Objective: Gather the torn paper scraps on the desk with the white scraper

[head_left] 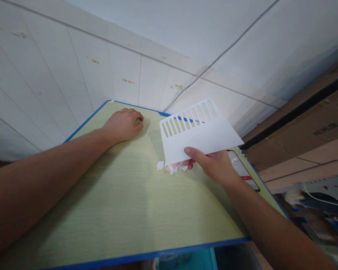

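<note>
My right hand (214, 163) grips a white paper sheet (198, 140) by its near edge, thumb on top. A row of long rounded slots is cut through the sheet's far part, and the sheet is raised at a tilt above the table. Small white paper scraps (174, 167) lie under its near left corner, partly hidden by it. My left hand (124, 124) rests on the table further left, apart from the sheet, with its fingers curled in. Whatever those fingers hold, if anything, is hidden.
The pale green table (109, 210) has a blue edge and stands against a white panelled wall (124, 75). A phone (243, 170) lies by my right forearm. Cardboard boxes (301, 131) stand at right. A teal bin (188, 260) shows below the front edge.
</note>
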Tool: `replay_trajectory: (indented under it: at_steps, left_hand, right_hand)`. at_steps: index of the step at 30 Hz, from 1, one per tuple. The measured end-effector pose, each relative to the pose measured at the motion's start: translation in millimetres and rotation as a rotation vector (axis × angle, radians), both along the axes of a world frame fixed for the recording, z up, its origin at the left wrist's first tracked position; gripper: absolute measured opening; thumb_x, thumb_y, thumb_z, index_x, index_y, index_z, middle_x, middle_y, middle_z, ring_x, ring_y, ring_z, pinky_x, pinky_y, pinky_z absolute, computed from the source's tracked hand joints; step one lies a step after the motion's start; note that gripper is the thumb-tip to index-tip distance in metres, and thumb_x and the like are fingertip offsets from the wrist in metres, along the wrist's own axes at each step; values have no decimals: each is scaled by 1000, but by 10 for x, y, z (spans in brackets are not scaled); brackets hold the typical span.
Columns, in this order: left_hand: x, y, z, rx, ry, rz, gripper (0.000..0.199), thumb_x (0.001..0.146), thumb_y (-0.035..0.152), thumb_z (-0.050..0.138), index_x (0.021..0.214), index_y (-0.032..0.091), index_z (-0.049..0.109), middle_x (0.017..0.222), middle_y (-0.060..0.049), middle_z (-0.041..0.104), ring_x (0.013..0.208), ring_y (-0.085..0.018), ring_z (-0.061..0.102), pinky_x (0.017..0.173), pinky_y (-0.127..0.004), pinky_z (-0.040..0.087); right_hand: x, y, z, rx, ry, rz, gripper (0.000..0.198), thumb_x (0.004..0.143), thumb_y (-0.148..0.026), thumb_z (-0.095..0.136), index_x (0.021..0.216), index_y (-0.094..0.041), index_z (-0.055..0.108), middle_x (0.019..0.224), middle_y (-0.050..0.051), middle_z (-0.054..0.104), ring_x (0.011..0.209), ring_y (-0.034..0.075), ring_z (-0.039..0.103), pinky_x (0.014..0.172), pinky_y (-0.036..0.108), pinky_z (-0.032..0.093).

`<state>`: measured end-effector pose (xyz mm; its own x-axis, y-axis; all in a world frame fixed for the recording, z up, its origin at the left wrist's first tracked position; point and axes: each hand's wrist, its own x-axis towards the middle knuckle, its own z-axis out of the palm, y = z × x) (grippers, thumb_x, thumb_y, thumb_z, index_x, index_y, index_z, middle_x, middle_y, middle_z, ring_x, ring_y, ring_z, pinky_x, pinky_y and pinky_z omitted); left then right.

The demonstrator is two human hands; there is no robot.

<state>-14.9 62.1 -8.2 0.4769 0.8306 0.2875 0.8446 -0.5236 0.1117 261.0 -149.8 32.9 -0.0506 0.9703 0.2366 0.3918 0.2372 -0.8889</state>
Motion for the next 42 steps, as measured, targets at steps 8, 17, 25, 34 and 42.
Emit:
replay_trajectory:
  at_steps: [8,17,25,34,42]
  left_hand:
    - [4,-17,-2,2,-25,-5,56,105,45,47,137,25,88,146,-14,87,142,-35,76,123,-47,58]
    - [8,-16,-2,-19,-37,5,59,103,46,49,141,24,88,148,-16,86,144,-38,75,126,-52,56]
    - [15,-6,-9,-22,-47,4,59,103,46,50,142,25,88,149,-15,85,145,-38,74,126,-51,56]
    - [9,-2,-25,-15,-73,-15,53,106,50,51,139,31,89,145,-11,86,145,-36,73,126,-50,57]
    - [65,-126,87,-65,-38,0,59,112,47,47,142,16,85,154,-20,81,146,-39,70,130,-55,53]
  right_hand:
    - [-107,-89,-16,-131,-18,119,38,99,-48,90,75,-25,71,68,5,78,61,22,75,58,34,67]
    - [-153,-95,-71,-198,-24,93,33,97,-50,92,85,-26,74,70,5,78,66,24,78,60,36,69]
    - [-161,-107,-75,-187,-30,121,32,98,-46,90,82,-26,71,71,5,79,64,23,77,59,34,68]
    - [-292,-196,-69,-204,1,235,33,100,-46,91,83,-24,73,72,4,79,66,21,76,61,31,67]
    - [-348,-308,-59,-173,-48,334,32,105,-39,84,78,-25,73,73,3,78,68,20,75,62,30,64]
